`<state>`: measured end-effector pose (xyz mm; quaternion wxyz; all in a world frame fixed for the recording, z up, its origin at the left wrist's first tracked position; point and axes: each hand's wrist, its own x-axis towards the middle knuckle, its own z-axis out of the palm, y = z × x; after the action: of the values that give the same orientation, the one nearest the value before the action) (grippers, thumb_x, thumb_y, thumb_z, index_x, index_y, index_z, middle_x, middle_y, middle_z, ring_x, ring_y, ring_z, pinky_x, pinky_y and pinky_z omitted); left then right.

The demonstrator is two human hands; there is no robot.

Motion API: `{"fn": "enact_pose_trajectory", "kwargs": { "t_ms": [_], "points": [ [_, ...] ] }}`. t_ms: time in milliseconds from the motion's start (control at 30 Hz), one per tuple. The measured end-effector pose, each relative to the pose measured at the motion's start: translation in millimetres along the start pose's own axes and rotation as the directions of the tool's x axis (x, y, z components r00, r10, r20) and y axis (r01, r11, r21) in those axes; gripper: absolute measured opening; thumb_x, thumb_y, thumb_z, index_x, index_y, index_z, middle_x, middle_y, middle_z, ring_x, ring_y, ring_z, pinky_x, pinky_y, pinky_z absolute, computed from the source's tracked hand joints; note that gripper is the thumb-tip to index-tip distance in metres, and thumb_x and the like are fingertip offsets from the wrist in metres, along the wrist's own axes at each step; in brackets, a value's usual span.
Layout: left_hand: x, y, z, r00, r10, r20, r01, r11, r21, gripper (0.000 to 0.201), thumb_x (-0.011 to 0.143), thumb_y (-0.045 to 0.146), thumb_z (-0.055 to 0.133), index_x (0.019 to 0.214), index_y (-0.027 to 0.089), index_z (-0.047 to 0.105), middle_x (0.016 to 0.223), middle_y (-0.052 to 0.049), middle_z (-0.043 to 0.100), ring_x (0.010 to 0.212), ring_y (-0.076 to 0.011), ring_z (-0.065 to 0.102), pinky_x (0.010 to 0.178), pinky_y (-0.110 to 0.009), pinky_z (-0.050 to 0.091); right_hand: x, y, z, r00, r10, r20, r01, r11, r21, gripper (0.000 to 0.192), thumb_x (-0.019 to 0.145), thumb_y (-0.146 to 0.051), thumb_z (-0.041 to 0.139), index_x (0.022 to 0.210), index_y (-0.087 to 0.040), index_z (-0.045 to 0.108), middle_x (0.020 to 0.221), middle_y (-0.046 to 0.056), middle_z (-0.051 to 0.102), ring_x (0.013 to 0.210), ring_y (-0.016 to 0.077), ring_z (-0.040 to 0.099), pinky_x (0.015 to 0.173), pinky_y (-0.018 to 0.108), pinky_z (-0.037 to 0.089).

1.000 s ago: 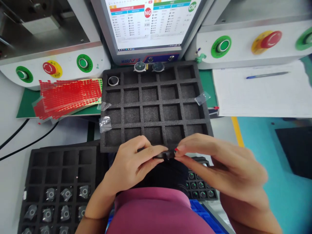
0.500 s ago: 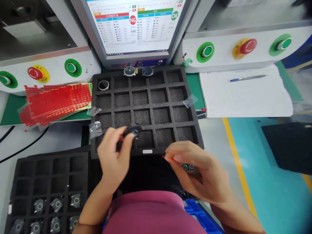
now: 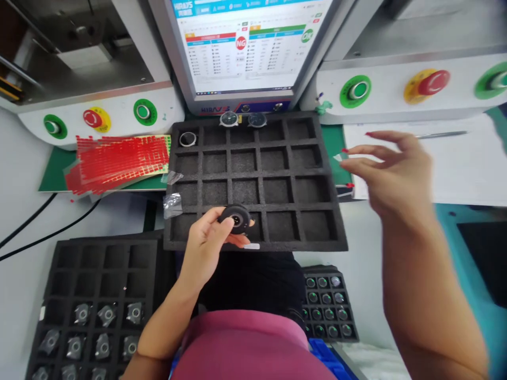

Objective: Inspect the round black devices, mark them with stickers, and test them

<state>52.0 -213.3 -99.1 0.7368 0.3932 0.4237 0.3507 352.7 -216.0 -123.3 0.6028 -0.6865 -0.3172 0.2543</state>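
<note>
A factory workstation where watches are handled.
A monitor (image 3: 245, 58) marked NG and OK is flanked by two machines (image 3: 119, 108) fitted with green push-buttons (image 3: 142, 111) and red stop knobs (image 3: 92, 118); a round watch body (image 3: 236, 217) is held over a gridded foam tray (image 3: 293, 245), wrapped parts (image 3: 106, 315) are sorted in another tray (image 3: 113, 257), and turquoise flooring (image 3: 449, 243) is seen.

A second ago both hands met over the round black watch case (image 3: 236, 218), seen edge-on; now only the left hand (image 3: 204, 240) grips it, turned so its round back shows. The right hand (image 3: 402, 177) has come away and risen to the right of the foam tray (image 3: 301, 246), where it pinches a scrap of clear film (image 3: 338, 158). The film that overlapped that edge is gone, and the fingers now cover part of the pen (image 3: 446, 134).
</note>
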Motion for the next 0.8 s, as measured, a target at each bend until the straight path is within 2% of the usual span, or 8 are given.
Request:
{"fn": "enact_pose_trajectory", "kwargs": {
  "t_ms": [33, 100, 200, 367, 467, 633, 733, 800],
  "points": [
    [-0.8, 0.4, 0.9, 1.000, -0.005, 0.020, 0.005, 1.000, -0.009, 0.024, 0.088, 0.039, 0.076, 0.093, 0.015, 0.072, 0.086, -0.006, 0.079, 0.057, -0.0097, 0.070, 0.060, -0.016, 0.059, -11.7, -15.7, 2.2, 0.999, -0.003, 0.035, 0.001, 0.999, 0.044, 0.057, 0.052, -0.031, 0.096, 0.097, -0.029, 0.062, 0.083, 0.002, 0.068, 0.081, 0.0196, 0.068, 0.068, 0.032, 0.058],
    [-2.0, 0.6, 3.6, 0.999, -0.008, 0.052, 0.009, 1.000, -0.019, 0.025, 0.089, 0.039, 0.076, 0.093, 0.015, 0.072, 0.087, -0.007, 0.080, 0.057, -0.0096, 0.070, 0.060, -0.016, 0.059, -36.3, -46.9, 8.0, 0.979, 0.003, 0.205, -0.045, 0.979, 0.201, 0.059, 0.046, -0.026, 0.098, 0.096, -0.027, 0.067, 0.085, 0.004, 0.069, 0.082, 0.0181, 0.067, 0.064, 0.027, 0.058],
    [-3.4, -0.8, 10.1, 0.997, 0.034, 0.068, -0.033, 0.999, -0.019, 0.029, 0.091, 0.042, 0.072, 0.093, 0.014, 0.072, 0.086, -0.007, 0.079, 0.059, -0.0111, 0.071, 0.062, -0.018, 0.060, -68.4, -77.3, 22.2, 0.912, 0.036, 0.408, -0.168, 0.942, 0.291, 0.054, 0.055, -0.018, 0.095, 0.099, -0.029, 0.066, 0.090, 0.000, 0.068, 0.068, 0.0127, 0.065, 0.060, 0.023, 0.058],
    [-8.3, -4.6, 17.5, 0.992, 0.067, 0.110, -0.062, 0.997, -0.045, 0.048, 0.094, 0.059, 0.061, 0.089, 0.012, 0.071, 0.068, -0.007, 0.074, 0.057, -0.0167, 0.070, 0.057, -0.024, 0.059, -91.5, -80.9, 43.9, 0.769, 0.045, 0.637, -0.282, 0.919, 0.276, 0.050, 0.070, -0.013, 0.083, 0.110, -0.030, 0.058, 0.102, -0.001, 0.066, 0.060, 0.0098, 0.063, 0.055, 0.022, 0.058],
    [-13.4, -5.5, 16.8, 0.994, 0.032, 0.108, -0.026, 0.998, -0.051, 0.059, 0.091, 0.069, 0.059, 0.088, 0.011, 0.069, 0.064, -0.007, 0.072, 0.056, -0.0174, 0.070, 0.058, -0.025, 0.059, -94.0, -77.3, 48.9, 0.706, 0.040, 0.707, -0.263, 0.941, 0.210, 0.050, 0.074, -0.015, 0.082, 0.114, -0.032, 0.057, 0.108, 0.001, 0.064, 0.063, 0.0107, 0.064, 0.057, 0.024, 0.060],
    [-20.7, 0.4, 15.8, 0.991, 0.040, 0.130, -0.044, 0.999, 0.028, 0.060, 0.090, 0.071, 0.058, 0.093, 0.012, 0.069, 0.065, -0.007, 0.072, 0.057, -0.0189, 0.070, 0.059, -0.028, 0.059, -98.6, -70.6, 52.0, 0.723, -0.039, 0.690, -0.106, 0.980, 0.167, 0.048, 0.077, -0.021, 0.080, 0.116, -0.033, 0.055, 0.113, 0.002, 0.063, 0.063, 0.0119, 0.065, 0.056, 0.026, 0.062],
    [-21.9, 5.8, 17.7, 0.990, 0.017, 0.141, -0.032, 0.993, 0.110, 0.052, 0.084, 0.066, 0.069, 0.092, 0.014, 0.068, 0.067, -0.005, 0.071, 0.059, -0.0186, 0.070, 0.060, -0.029, 0.060, -104.2, -65.6, 53.7, 0.749, -0.160, 0.643, 0.076, 0.985, 0.157, 0.046, 0.082, -0.027, 0.077, 0.121, -0.032, 0.053, 0.112, 0.002, 0.064, 0.059, 0.0122, 0.065, 0.051, 0.027, 0.061],
    [-22.3, 6.8, 18.7, 0.992, 0.003, 0.124, -0.021, 0.989, 0.147, 0.043, 0.082, 0.057, 0.076, 0.093, 0.016, 0.068, 0.067, -0.003, 0.070, 0.058, -0.0180, 0.070, 0.061, -0.029, 0.060, -108.3, -64.9, 55.2, 0.755, -0.194, 0.626, 0.140, 0.981, 0.134, 0.044, 0.085, -0.027, 0.073, 0.123, -0.030, 0.051, 0.112, 0.003, 0.063, 0.058, 0.0119, 0.065, 0.053, 0.028, 0.062]
  ]
}}
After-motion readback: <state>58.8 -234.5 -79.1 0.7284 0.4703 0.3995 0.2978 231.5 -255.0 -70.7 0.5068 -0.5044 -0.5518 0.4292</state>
